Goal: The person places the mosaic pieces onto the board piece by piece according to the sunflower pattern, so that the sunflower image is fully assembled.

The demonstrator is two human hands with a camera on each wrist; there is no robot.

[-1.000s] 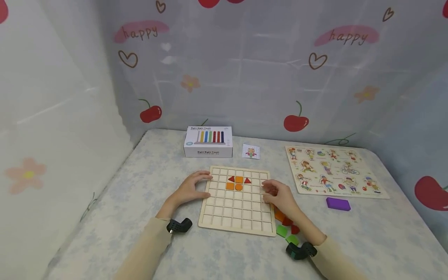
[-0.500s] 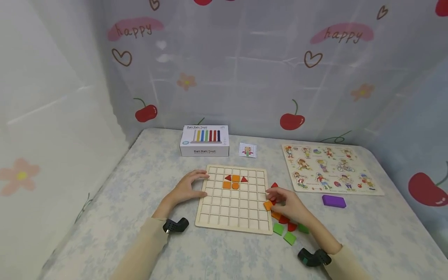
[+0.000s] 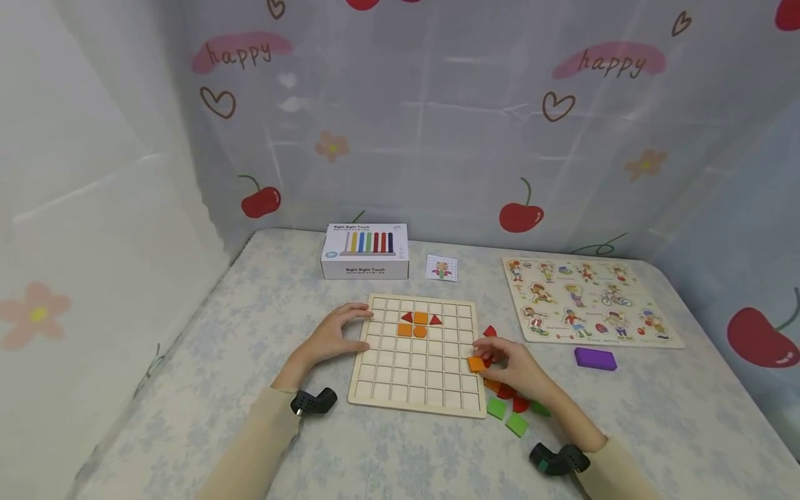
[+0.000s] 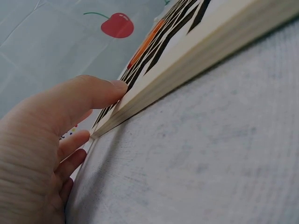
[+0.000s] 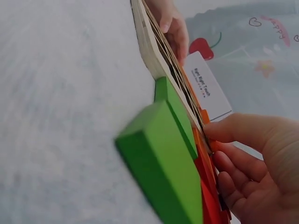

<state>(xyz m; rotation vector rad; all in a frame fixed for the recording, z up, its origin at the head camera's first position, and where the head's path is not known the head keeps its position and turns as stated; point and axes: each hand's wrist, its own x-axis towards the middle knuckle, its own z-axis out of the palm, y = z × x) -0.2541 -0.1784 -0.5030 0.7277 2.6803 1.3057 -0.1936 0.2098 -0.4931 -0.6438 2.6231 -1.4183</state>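
Patterned curtain (image 3: 400,139) hanging behind everything, cherries, hearts and "happy" lettering showing. Pale blue-mottled worktop (image 3: 187,417) spreading below it. Picture puzzle board (image 3: 594,303) lying at the far right, figures of playing children covering it. Gridded wooden board (image 3: 412,378) lying flat mid-worktop, between the two hands. White box (image 3: 365,251) standing beyond the grid, near the curtain. Left hand (image 3: 327,340) resting at the grid's left edge, thumb and fingers standing apart, tips touching the rim. Right hand (image 3: 517,368) working at the opposite edge, thumb and fingers closing on an orange piece (image 3: 476,364), which is sitting over the right rim. Black wrist devices (image 3: 315,401) riding on both wrists. Purple block (image 3: 596,358) lying just below the picture puzzle. Small patterned card (image 3: 442,268) lying just right of the box. Loose green pieces (image 3: 517,424) scattering beside the grid's lower right corner, loose red pieces (image 3: 521,404) bunching partly under the right hand. On the grid's upper part, two red triangles (image 3: 435,320) flanking an orange square (image 3: 421,318); below that square an orange circle (image 3: 420,332) is sitting, a second orange square (image 3: 405,330) adjoining on its left.
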